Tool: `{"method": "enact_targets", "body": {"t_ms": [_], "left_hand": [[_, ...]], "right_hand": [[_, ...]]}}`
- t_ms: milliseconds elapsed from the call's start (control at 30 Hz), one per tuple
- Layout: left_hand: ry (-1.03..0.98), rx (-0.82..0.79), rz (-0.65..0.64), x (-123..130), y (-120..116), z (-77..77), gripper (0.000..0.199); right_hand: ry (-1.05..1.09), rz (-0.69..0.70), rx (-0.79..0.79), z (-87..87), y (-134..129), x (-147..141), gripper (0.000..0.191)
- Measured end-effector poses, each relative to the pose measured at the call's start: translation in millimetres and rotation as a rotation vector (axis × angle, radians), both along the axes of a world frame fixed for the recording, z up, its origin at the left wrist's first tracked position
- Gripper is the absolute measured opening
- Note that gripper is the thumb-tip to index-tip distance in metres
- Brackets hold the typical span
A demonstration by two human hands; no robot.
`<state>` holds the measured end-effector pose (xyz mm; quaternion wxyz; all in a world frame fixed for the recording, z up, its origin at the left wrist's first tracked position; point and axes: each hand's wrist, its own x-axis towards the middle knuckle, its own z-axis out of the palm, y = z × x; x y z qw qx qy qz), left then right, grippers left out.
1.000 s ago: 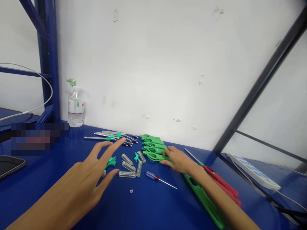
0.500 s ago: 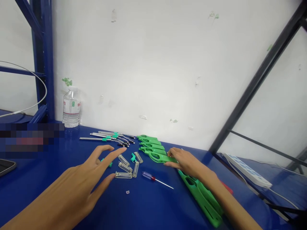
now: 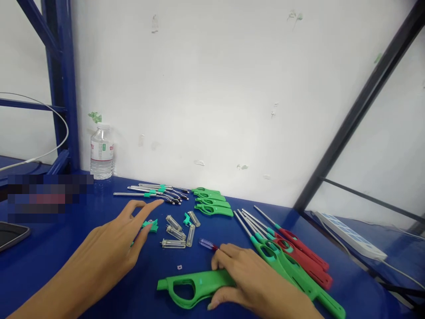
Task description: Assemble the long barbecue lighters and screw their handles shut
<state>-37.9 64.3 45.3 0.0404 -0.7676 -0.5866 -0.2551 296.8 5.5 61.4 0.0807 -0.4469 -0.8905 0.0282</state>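
My right hand (image 3: 257, 279) grips the handle end of a green lighter casing (image 3: 199, 282), whose trigger loop points left near the front of the table. My left hand (image 3: 109, 243) hovers with thumb and fingers apart, holding nothing I can see. Just beyond its fingertips lie teal triggers (image 3: 152, 226). Several clear fuel tanks (image 3: 173, 244) are grouped right of it, with another teal trigger (image 3: 187, 219) among them. A screwdriver (image 3: 207, 243) is partly covered by my right hand. Behind are more green casings (image 3: 215, 212) in a row and metal lighter tubes (image 3: 131, 194) with wires.
Assembled green lighters (image 3: 288, 266) and red lighters (image 3: 307, 259) lie at the right. A water bottle (image 3: 102, 155) stands by the wall at the back left. A phone (image 3: 13, 235) is at the left edge, a power strip (image 3: 352, 235) far right. One tiny pinkish piece (image 3: 179, 267) lies in front.
My right hand has taken the nearest green casing from the row and brought it toward me, turned over to point left. My left hand has drawn slightly back and left.
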Motion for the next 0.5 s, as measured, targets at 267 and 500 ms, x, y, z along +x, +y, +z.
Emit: {"method": "enact_targets", "body": {"t_ms": [267, 500], "left_hand": [[0.111, -0.153, 0.161, -6.4, 62.6, 24.3, 0.038], [0.170, -0.257, 0.027, -22.2, 148.6, 31.7, 0.039]], "right_hand": [[0.070, -0.288, 0.027, 18.6, 43.2, 54.8, 0.031], [0.103, -0.309, 0.061, 8.9, 53.5, 70.5, 0.024]]}}
